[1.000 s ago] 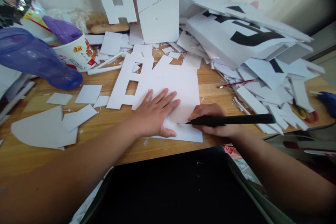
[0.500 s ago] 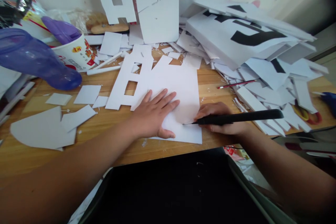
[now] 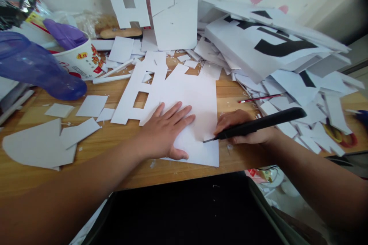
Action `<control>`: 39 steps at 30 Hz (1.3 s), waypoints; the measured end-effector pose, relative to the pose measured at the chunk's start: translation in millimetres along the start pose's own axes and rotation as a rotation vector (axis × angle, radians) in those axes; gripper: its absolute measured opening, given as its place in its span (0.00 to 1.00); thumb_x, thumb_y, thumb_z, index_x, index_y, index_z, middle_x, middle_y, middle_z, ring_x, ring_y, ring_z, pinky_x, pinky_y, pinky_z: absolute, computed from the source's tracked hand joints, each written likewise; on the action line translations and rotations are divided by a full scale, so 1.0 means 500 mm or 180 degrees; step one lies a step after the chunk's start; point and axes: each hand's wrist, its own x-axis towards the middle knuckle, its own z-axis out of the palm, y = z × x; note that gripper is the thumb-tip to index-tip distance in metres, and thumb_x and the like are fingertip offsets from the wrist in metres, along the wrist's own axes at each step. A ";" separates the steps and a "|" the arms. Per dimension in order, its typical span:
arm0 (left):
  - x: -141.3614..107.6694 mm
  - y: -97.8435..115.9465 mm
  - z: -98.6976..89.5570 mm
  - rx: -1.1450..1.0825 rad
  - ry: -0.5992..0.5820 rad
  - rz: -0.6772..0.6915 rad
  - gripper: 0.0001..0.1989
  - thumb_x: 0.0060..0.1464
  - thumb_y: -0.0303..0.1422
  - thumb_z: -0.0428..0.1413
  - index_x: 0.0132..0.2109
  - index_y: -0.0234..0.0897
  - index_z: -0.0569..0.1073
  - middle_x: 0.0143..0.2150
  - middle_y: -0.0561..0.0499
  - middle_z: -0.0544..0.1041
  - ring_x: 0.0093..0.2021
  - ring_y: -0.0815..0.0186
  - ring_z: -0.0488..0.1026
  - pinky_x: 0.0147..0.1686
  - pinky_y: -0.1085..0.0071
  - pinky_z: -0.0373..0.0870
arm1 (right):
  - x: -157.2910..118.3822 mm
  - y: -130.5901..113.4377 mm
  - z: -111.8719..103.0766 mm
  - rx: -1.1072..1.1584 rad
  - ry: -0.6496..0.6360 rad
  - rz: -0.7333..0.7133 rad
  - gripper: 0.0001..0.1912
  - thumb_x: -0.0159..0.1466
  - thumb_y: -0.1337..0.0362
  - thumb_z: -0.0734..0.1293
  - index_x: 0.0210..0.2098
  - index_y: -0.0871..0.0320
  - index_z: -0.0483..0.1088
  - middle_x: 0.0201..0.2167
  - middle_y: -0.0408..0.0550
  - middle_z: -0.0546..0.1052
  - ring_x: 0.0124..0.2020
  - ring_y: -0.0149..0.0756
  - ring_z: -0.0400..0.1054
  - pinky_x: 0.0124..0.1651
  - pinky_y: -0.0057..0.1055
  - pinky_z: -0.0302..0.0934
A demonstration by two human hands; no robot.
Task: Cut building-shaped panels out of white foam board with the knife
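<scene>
A white foam board sheet (image 3: pixel 198 95) with cut-outs along its far side lies on the wooden table. My left hand (image 3: pixel 165 130) rests flat on it with fingers spread. At the sheet's near right, my right hand (image 3: pixel 240 128) is closed around a black-handled craft knife (image 3: pixel 261 121). Its thin blade points left, with the tip at the sheet's surface. Left of my left hand, a strip of board with square openings (image 3: pixel 130 101) lies close against the sheet; I cannot tell whether the two are joined.
Foam board offcuts (image 3: pixel 37 143) lie at the left. A paper cup (image 3: pixel 80 63) and a blue translucent bottle (image 3: pixel 54 72) stand behind them. On the right are piled white boards (image 3: pixel 244 42), a red pencil (image 3: pixel 260 98) and scissors (image 3: pixel 342 134). Upright boards (image 3: pixel 178 19) lean at the back.
The knife's tip has shifted slightly nearer to me, and its handle now slants upward more. My left hand stays flat on the sheet. The view has shifted a little.
</scene>
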 end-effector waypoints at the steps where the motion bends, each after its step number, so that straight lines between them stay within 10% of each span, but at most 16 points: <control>1: -0.001 -0.001 0.000 0.0007 0.0001 0.0002 0.55 0.46 0.60 0.60 0.72 0.41 0.47 0.75 0.49 0.36 0.74 0.52 0.31 0.67 0.44 0.25 | 0.003 0.002 -0.006 0.0022 -0.0071 0.0000 0.15 0.61 0.65 0.71 0.47 0.64 0.75 0.37 0.49 0.78 0.36 0.30 0.72 0.39 0.25 0.64; 25: -0.001 -0.008 0.008 -0.0019 0.0106 0.0063 0.56 0.43 0.58 0.62 0.72 0.41 0.50 0.75 0.43 0.42 0.73 0.46 0.36 0.67 0.45 0.23 | 0.028 0.016 -0.089 0.0052 -0.0626 0.0149 0.16 0.63 0.61 0.69 0.46 0.67 0.75 0.38 0.55 0.79 0.40 0.37 0.74 0.44 0.31 0.67; 33: -0.003 -0.007 -0.004 0.0010 -0.0034 0.0013 0.54 0.45 0.58 0.61 0.72 0.39 0.50 0.75 0.42 0.40 0.74 0.47 0.34 0.67 0.43 0.25 | -0.014 -0.003 -0.091 -0.0242 -0.0164 0.0153 0.16 0.61 0.61 0.69 0.47 0.62 0.75 0.40 0.52 0.79 0.40 0.37 0.74 0.43 0.30 0.67; 39: -0.007 0.005 -0.022 -0.0242 -0.0106 0.0017 0.56 0.43 0.59 0.63 0.71 0.40 0.51 0.74 0.42 0.41 0.74 0.48 0.35 0.67 0.40 0.31 | -0.106 -0.032 -0.025 -0.1037 0.1358 0.0337 0.10 0.59 0.59 0.72 0.41 0.54 0.77 0.34 0.49 0.80 0.35 0.40 0.75 0.37 0.32 0.69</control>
